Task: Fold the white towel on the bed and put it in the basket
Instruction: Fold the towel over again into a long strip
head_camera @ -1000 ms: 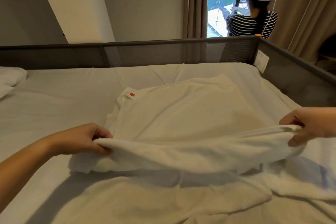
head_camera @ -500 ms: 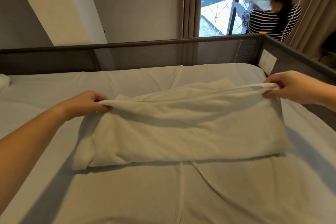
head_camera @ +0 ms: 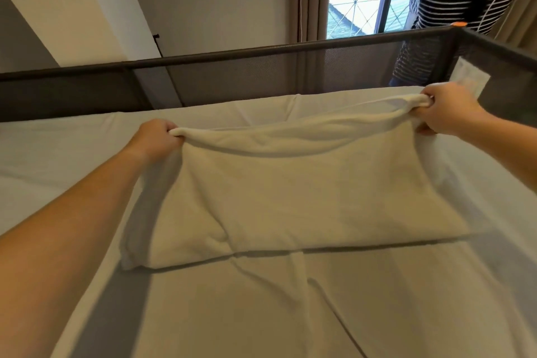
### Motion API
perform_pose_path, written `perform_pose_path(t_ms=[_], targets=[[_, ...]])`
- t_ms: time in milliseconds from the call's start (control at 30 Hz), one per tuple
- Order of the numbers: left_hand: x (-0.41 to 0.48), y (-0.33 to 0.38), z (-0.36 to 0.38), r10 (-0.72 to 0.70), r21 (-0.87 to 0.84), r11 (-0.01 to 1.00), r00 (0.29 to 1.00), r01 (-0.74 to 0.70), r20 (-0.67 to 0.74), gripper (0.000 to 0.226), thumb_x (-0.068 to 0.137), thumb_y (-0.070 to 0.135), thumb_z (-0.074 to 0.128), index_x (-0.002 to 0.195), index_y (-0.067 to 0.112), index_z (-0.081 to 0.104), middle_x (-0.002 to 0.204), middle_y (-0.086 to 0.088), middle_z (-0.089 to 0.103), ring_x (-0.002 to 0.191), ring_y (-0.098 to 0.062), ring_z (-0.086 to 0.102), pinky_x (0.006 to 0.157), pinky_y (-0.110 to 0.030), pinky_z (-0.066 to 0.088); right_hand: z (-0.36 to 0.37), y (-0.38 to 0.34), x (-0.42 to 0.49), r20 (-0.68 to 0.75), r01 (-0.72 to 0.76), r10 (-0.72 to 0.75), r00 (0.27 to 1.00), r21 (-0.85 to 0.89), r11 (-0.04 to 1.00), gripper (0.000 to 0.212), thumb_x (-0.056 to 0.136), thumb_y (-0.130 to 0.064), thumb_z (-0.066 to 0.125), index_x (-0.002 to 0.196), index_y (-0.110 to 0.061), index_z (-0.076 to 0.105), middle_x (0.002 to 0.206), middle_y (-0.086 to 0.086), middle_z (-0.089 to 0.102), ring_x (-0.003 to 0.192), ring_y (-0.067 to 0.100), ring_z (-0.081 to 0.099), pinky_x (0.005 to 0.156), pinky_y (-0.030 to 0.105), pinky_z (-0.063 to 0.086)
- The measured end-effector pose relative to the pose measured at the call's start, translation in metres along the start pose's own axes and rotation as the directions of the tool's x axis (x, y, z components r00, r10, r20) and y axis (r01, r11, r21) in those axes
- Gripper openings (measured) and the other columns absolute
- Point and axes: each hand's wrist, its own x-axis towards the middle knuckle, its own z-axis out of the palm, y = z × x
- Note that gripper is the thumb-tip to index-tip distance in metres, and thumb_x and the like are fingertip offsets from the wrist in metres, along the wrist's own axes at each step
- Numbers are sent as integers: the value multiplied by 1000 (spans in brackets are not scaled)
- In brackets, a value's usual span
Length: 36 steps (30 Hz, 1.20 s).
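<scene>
White sheets cover the bed [head_camera: 87,154]; on it lies the towel [head_camera: 290,197]. Our left hand [head_camera: 157,139] and right hand [head_camera: 447,113] each grip a far corner of the towel, fingers closed.

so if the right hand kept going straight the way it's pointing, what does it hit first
Probably the dark mesh bed rail. The right hand, its grip shut on the white towel, points towards the far end of the bed. Depth is unclear, so it may cross bare sheet first.
</scene>
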Motion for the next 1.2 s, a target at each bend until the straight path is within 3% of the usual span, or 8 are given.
perform_pose_path(t_ms=[67, 133, 267, 367, 500, 633, 867, 1200], targets=[[8, -5, 13, -39, 30, 999, 999, 40, -29, 14, 98, 34, 62, 85, 31, 69, 92, -2, 70, 88, -28, 64, 86, -47, 56, 16, 4, 7, -18, -41, 41, 999, 2, 999, 9, 95, -17, 78, 100, -13, 72, 93, 18, 75, 77, 39, 76, 74, 56, 67], [13, -10, 27, -60, 51, 997, 996, 64, -67, 14, 96, 38, 60, 88, 31, 69, 95, -3, 71, 91, -31, 64, 90, -52, 56, 32, 9, 10, -41, -78, 79, 996, 22, 997, 14, 93, -14, 77, 106, -7, 73, 98, 23, 75, 88, 44, 73, 83, 59, 63], [7, -4, 47, -90, 178, 978, 988, 111, -123, 25, 100, 34, 54, 119, 24, 66, 120, -12, 66, 106, -37, 60, 91, -52, 54, 51, 9, -2, -20, -175, 178, 984, 96, 980, 33, 103, -24, 67, 128, -3, 63, 122, 25, 71, 96, 37, 64, 72, 39, 51], [-5, 4, 58, -58, 345, 930, 977, 128, -206, 47, 101, 28, 55, 146, 15, 51, 145, -16, 52, 129, -40, 48, 104, -53, 44, 57, 5, -21, 109, -303, 288, 951, 156, 940, 66, 103, -34, 68, 157, -12, 36, 155, 19, 48, 120, 39, 58, 79, 40, 48], [-31, 27, 75, 93, 135, 988, 981, -71, -171, 55, 101, 35, 58, 151, 18, 46, 154, -10, 48, 142, -33, 41, 116, -48, 38, 64, 3, -53, 41, -115, 113, 993, 62, 991, 64, 104, -28, 66, 159, -13, 38, 162, 19, 40, 137, 43, 52, 111, 50, 45], [-64, 52, 98, 241, 47, 969, 971, -241, 7, 62, 103, 51, 50, 159, 28, 36, 165, -2, 35, 153, -28, 28, 127, -44, 23, 73, 3, -97, 109, 115, -112, 988, -17, 993, 57, 105, -36, 59, 157, -20, 42, 161, 12, 45, 139, 37, 51, 114, 48, 42], [-85, 44, 140, 104, 256, 955, 978, -149, 183, 74, 99, 74, 18, 164, 41, 11, 175, 0, 7, 160, -26, 7, 129, -47, 5, 90, 24, -127, 327, 231, -148, 933, -230, 945, 64, 110, -52, 34, 166, -23, 27, 173, 8, 28, 158, 28, 27, 126, 45, 23], [-87, 47, 149, 82, 338, 931, 983, -135, 166, 73, 98, 75, 13, 164, 43, 7, 174, 2, 10, 159, -26, 10, 129, -48, 4, 91, 29, -131, 355, 213, -127, 926, -214, 953, 63, 111, -54, 27, 168, -28, 20, 176, 3, 19, 162, 27, 17, 131, 46, 14]])
